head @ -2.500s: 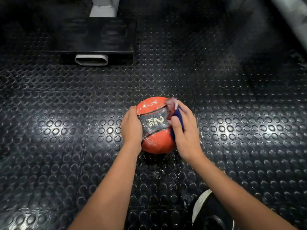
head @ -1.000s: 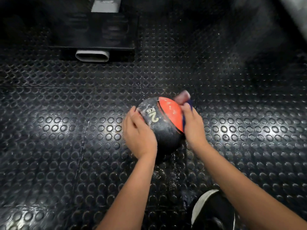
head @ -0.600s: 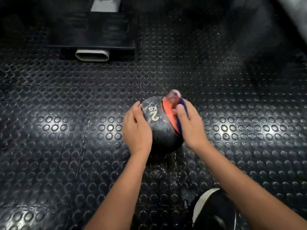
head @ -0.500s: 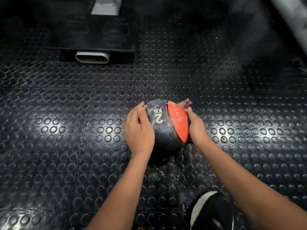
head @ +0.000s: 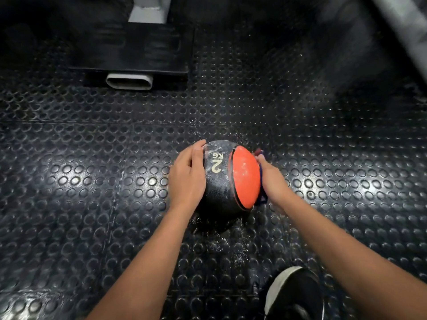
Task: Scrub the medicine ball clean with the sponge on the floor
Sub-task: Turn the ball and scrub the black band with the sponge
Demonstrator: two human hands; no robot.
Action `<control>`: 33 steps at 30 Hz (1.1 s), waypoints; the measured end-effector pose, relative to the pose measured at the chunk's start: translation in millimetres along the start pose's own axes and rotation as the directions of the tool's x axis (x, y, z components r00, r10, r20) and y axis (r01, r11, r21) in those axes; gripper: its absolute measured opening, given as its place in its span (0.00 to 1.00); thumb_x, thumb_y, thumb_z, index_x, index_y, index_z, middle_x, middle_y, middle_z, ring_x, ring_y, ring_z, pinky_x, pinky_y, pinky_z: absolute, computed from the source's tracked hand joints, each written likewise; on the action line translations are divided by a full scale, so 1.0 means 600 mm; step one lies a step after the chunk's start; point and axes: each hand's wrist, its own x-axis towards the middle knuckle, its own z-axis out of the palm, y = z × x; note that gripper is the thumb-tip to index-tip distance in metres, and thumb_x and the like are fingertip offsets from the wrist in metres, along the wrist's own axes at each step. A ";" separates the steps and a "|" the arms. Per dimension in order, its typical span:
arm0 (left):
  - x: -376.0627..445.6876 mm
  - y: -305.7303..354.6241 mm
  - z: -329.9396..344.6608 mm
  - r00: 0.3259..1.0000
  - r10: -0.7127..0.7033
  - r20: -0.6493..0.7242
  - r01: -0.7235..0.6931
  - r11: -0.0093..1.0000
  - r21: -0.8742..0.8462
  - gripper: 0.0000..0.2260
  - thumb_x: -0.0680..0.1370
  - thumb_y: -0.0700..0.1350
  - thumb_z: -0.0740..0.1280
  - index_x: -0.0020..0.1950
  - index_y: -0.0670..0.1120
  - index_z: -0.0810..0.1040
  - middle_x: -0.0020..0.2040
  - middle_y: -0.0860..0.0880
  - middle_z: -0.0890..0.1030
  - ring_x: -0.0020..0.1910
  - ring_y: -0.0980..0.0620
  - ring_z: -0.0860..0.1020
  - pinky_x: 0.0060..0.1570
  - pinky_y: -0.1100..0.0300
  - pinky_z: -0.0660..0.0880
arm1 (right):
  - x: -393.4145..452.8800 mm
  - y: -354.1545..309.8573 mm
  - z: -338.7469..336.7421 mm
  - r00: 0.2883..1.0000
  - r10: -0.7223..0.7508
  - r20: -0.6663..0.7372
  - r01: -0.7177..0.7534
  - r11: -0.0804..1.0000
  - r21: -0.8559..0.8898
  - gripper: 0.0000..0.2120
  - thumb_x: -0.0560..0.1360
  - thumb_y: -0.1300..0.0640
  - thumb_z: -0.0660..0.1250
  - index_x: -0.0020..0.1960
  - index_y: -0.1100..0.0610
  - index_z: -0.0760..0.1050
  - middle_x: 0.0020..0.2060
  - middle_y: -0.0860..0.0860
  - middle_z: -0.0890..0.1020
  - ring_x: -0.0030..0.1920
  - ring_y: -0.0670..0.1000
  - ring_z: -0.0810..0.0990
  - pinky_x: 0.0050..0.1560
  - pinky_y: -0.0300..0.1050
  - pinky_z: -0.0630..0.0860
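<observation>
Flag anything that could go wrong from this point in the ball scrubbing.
1. The medicine ball sits on a wet studded floor and is steadied only by the flat left hand; sideways pressure could roll it away.
2. The sponge is squeezed between the right hand and the ball's far side, mostly hidden, so it may slip out.
3. Droplets lie near the shoe; footing could slide.

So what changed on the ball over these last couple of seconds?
The medicine ball was turned: its black "2 KG" band now faces up and the orange panel faces right. The right hand keeps the sponge there; the left hand still steadies the ball on the floor.
</observation>
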 end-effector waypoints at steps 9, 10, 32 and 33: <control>0.030 0.010 -0.006 0.965 0.178 0.193 -0.208 0.967 0.150 0.17 0.87 0.58 0.57 0.70 0.59 0.81 0.69 0.60 0.80 0.68 0.61 0.75 0.67 0.59 0.70 | -0.033 -0.020 0.015 0.925 -0.361 -0.118 0.370 0.927 0.064 0.16 0.84 0.40 0.56 0.52 0.43 0.81 0.51 0.44 0.85 0.54 0.47 0.81 0.60 0.49 0.75; 0.031 0.011 -0.002 0.966 0.196 0.171 -0.222 0.963 0.150 0.17 0.87 0.58 0.58 0.70 0.58 0.82 0.69 0.59 0.80 0.66 0.61 0.75 0.66 0.60 0.70 | -0.018 -0.014 0.014 0.974 -0.199 -0.108 0.215 0.962 0.167 0.19 0.82 0.36 0.56 0.50 0.44 0.83 0.50 0.46 0.86 0.54 0.50 0.83 0.63 0.52 0.76; -0.046 0.008 0.038 0.838 -0.158 -0.522 0.156 0.987 -0.049 0.23 0.88 0.54 0.51 0.72 0.48 0.80 0.71 0.50 0.80 0.71 0.46 0.75 0.69 0.52 0.68 | -0.060 -0.014 0.071 0.788 -0.610 -0.087 0.605 0.793 -0.078 0.22 0.86 0.43 0.53 0.70 0.52 0.77 0.67 0.48 0.80 0.69 0.47 0.75 0.72 0.50 0.69; -0.049 0.007 0.039 0.840 -0.148 -0.522 0.142 0.988 -0.052 0.23 0.88 0.54 0.51 0.73 0.49 0.79 0.72 0.50 0.80 0.72 0.47 0.75 0.69 0.53 0.68 | -0.061 -0.010 0.071 0.846 -0.505 -0.169 0.515 0.857 0.021 0.19 0.87 0.44 0.54 0.64 0.52 0.79 0.60 0.47 0.83 0.61 0.45 0.79 0.65 0.49 0.73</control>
